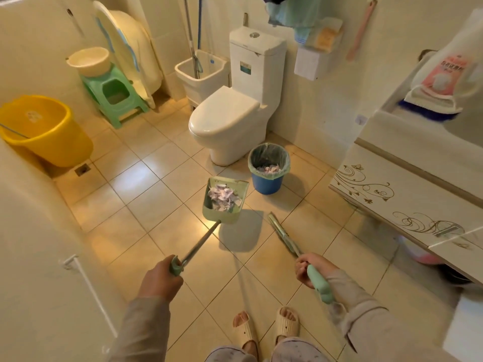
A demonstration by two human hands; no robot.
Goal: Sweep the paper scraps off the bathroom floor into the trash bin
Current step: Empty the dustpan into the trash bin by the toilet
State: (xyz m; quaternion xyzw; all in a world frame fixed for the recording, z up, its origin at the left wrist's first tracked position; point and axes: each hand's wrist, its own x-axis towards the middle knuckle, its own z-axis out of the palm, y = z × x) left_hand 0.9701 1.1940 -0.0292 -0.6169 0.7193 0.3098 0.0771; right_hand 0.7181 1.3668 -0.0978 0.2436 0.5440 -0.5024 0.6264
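A green dustpan (212, 216) on a long metal handle hangs just above the floor tiles, filled with white and lilac paper scraps (224, 197). My left hand (159, 279) grips the green end of that handle. My right hand (309, 267) is closed around the green grip of a broom (285, 237), whose flat head rests on the floor to the right of the dustpan. The blue trash bin (268, 182) with a clear liner stands just beyond the dustpan, beside the toilet, with some scraps inside it.
A white toilet (227, 121) stands behind the bin. A yellow bucket (44, 131) sits at the left, a green stool (115, 95) with a basin behind it. A vanity cabinet (407, 194) juts in from the right. My slippered feet (266, 327) are at the bottom.
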